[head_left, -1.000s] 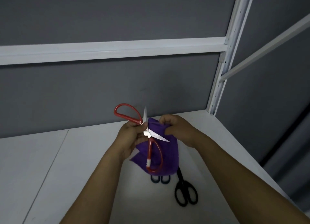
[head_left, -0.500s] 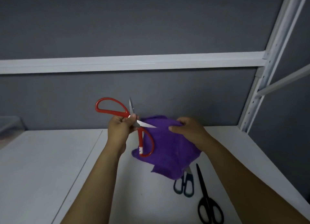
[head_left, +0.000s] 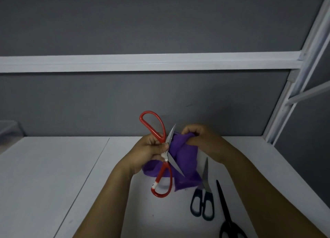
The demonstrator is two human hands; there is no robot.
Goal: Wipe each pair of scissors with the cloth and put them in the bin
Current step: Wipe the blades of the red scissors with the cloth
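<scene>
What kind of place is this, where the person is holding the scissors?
Most likely a small work booth or test bench: a plain white tabletop, grey panel walls behind and to the right, and a white metal frame with an upright post at the corner.

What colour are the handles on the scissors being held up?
Red handles, with a white band on the lower loop, on the open scissors; clearest in the head view.

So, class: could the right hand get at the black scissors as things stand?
Probably not yet: the right hand grips the cloth, though the black scissors lie uncovered on the table close by.
</scene>
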